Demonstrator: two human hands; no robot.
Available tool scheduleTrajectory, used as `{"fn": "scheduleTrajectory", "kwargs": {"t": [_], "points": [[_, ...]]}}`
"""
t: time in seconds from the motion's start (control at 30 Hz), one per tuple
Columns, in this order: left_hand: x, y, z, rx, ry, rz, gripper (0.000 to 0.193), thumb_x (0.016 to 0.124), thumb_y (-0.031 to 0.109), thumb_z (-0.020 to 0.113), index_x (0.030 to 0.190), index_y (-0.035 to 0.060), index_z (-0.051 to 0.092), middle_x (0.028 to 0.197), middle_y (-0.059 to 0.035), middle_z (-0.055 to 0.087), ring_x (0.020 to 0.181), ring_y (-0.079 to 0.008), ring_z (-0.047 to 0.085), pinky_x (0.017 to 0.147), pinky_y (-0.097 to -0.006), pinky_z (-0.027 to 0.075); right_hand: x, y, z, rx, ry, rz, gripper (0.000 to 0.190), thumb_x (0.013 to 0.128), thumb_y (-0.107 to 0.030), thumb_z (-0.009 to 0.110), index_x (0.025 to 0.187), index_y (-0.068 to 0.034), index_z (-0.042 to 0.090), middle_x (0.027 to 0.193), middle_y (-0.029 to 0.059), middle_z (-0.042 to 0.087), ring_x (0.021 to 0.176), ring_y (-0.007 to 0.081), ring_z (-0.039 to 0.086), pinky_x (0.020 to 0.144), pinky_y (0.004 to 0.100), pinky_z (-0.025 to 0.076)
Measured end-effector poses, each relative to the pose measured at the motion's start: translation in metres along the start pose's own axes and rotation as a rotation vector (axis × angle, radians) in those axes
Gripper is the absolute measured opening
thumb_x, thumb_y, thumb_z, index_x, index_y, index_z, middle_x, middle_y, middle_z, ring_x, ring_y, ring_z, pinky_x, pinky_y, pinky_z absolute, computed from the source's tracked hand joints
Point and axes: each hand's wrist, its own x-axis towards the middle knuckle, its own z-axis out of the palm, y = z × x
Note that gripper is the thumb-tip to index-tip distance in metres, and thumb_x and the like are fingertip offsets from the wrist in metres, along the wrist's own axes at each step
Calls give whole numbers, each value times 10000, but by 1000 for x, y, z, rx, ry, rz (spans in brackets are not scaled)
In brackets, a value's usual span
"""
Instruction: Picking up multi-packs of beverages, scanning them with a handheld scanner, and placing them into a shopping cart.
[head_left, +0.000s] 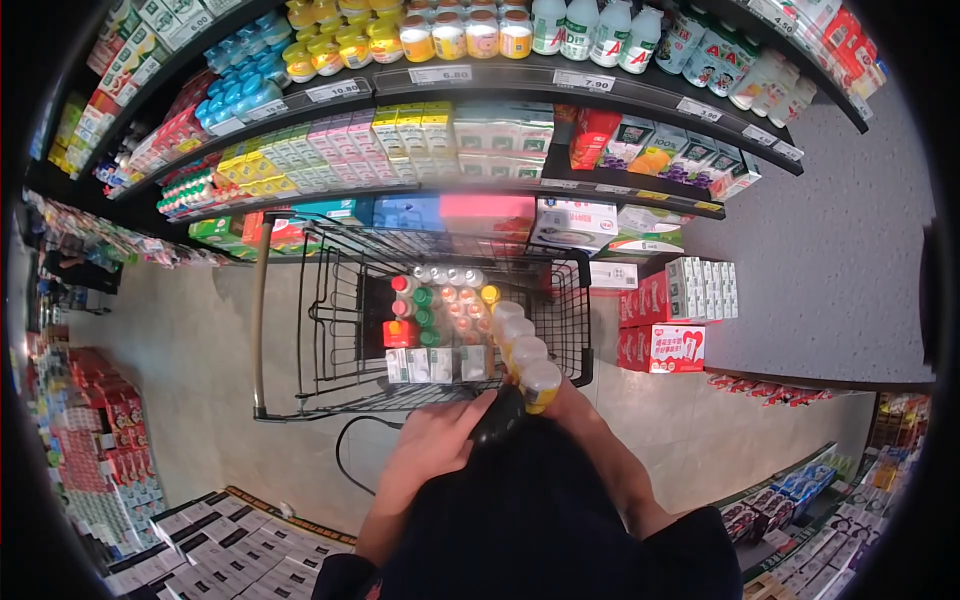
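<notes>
My left hand (439, 439) is closed around a black handheld device (499, 420), whose exact kind I cannot tell. My right hand (566, 405), partly hidden by the load, grips a row of yellow containers with whitish lids (531, 352) just beside the device. Both hands are at the near side of a wire shopping cart (330, 409). Inside the cart stand green-capped bottles (426, 316), red-capped bottles (403, 285), orange-topped bottles (463, 309), a yellow-capped bottle (490, 294) and clear-topped bottles (450, 276). White cartons (420, 366) line its near side, by a red package (400, 333).
Beyond the cart, dark shelves (480, 75) hold drinks. Stacked red cartons (675, 349) stand right of the cart. A black cable (341, 450) loops near my left forearm. White boxes (255, 559) are stacked at lower left; a person (86, 266) is at far left.
</notes>
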Motion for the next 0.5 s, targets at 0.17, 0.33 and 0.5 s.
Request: {"fn": "scheduleTrajectory", "kwargs": {"t": [0.17,0.33,0.5], "points": [[1,0,-2,146,-25,93,848,597,85,755,1380,106,433,886,-86,608,810,-278,636,741,-377,518,3,3,0,-252,7,-88,322,997,-296,496,1255,-104,515,1108,56,612,954,192,630,772,337,564],[2,0,2,218,3,98,891,568,98,783,1390,115,442,855,-72,585,804,-251,631,743,-360,519,0,-2,3,397,60,167,291,992,-333,516,1198,-137,578,1052,16,668,901,178,667,788,346,569],[-1,-3,5,148,0,90,865,585,90,763,1389,109,444,885,-85,598,807,-275,634,752,-364,522,1,2,-1,361,40,136,344,990,-367,519,1231,-128,571,1093,15,661,972,163,654,839,357,557]]}}
